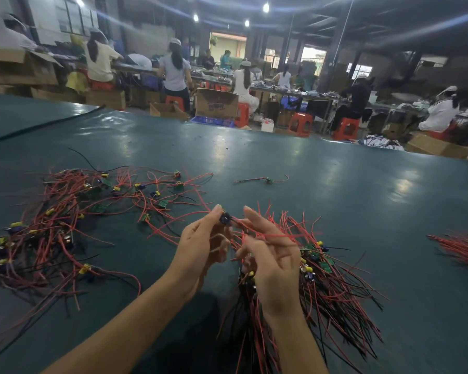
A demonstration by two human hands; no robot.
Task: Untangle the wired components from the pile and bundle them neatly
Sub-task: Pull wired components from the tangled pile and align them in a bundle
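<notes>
A tangled pile of wired components (65, 225), red and black leads with small green boards and yellow and blue parts, spreads over the left of the green table (281, 163). My left hand (200, 247) pinches one blue component (225, 218) whose red leads trail left toward the pile. My right hand (270, 255) grips a gathered bundle (330, 282) of the same components, its wires fanning down and to the right; its fingers also touch the leads by the blue component.
One loose component (268, 180) lies alone farther back. More red wires (462, 249) lie at the right edge. A black cable (38, 126) crosses the far left. Beyond the table, seated workers, cardboard boxes (216, 102) and orange stools (300, 124).
</notes>
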